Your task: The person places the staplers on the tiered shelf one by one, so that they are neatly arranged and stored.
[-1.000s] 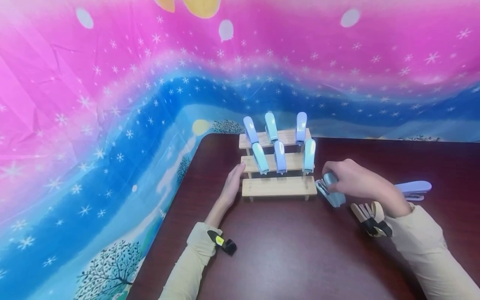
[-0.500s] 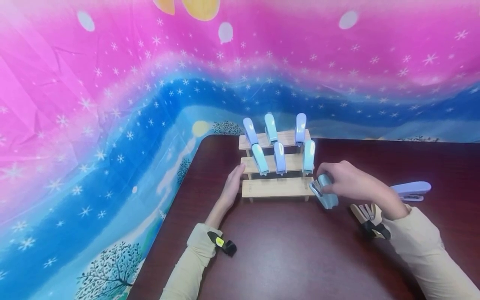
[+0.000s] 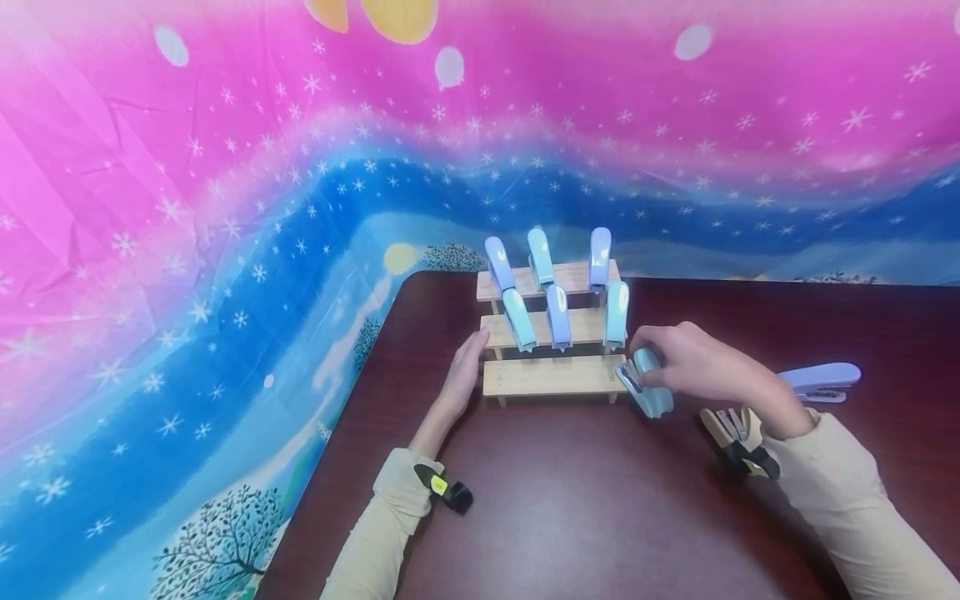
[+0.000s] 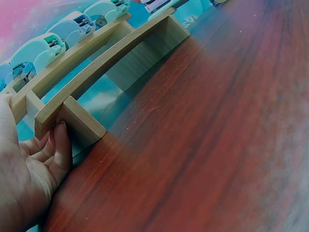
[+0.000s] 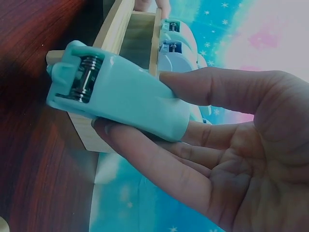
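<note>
A three-tier wooden rack stands on the dark table. My left hand grips its left end; in the left wrist view the fingers bend against a leg below the shelf. In my right hand a teal stapler is pinched between thumb and fingers, tilted, by the right end of the bottom tier. The right wrist view shows this stapler with its spring end facing away from the palm. Whether it touches the shelf I cannot tell. Purple and teal staplers stand on the middle and top tiers.
Right of the rack, a purple stapler lies on the table beyond my right wrist. A cream and black stapler is beside my right sleeve, partly hidden. Behind the table hangs a pink and blue snowflake cloth.
My right hand has carried the teal stapler a little left, up to the right end of the bottom tier. My left hand has stayed at the rack's left end.
</note>
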The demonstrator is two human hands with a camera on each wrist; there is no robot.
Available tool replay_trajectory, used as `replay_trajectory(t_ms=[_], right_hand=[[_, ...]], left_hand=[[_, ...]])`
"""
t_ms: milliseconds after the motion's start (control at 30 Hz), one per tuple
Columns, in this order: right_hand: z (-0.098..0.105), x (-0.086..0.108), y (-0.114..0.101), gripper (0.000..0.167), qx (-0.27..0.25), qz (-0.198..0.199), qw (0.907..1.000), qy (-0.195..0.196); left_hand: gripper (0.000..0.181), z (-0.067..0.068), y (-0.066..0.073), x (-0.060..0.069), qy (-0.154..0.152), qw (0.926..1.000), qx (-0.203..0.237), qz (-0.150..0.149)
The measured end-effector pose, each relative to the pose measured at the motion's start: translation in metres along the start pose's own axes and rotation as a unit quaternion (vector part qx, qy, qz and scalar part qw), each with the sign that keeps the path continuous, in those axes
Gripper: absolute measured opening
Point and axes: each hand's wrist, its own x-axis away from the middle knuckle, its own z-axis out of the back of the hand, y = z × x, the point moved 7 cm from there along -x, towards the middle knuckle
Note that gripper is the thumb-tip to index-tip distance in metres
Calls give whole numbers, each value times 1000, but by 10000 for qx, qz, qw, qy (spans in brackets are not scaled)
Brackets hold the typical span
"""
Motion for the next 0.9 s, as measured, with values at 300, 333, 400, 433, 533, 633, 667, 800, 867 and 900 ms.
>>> replay_trajectory(t_ms=[300, 333, 400, 433, 533, 633, 667, 800, 867, 900], right_hand=[[0, -2, 0, 30, -33, -54, 9999, 94], [0, -2, 0, 30, -44, -73, 9999, 123], [1, -2, 0, 30, -68, -101, 9998, 182], [1, -3, 0, 30, -79, -113, 9997, 216], [1, -3, 0, 30, -137, -158, 9993, 302], [1, -4, 1, 31, -177, -206, 9990, 360], [0, -4, 2, 31, -199, -220, 9989, 365], [0, -5, 1, 30, -222, -233, 9987, 404], [0, -5, 1, 31, -228, -230, 9986, 413], [0, -6, 1, 31, -231, -235, 9986, 419]], left_hand=[[75, 0, -1, 0, -30, 10000, 58, -22], [75, 0, -1, -1, -34, 10000, 52, -41], [75, 0, -1, -1, -34, 10000, 41, -67], [75, 0, -1, -1, -37, 10000, 39, -77], [76, 0, -1, -1, -40, 10000, 26, -78], [76, 0, -1, -1, -36, 10000, 18, -59], [76, 0, 0, -1, -36, 10000, 16, -55], [76, 0, 0, -1, -29, 10000, 18, -76], [76, 0, 0, -1, -21, 10000, 15, -73], [76, 0, 0, -1, -15, 10000, 15, -63]])
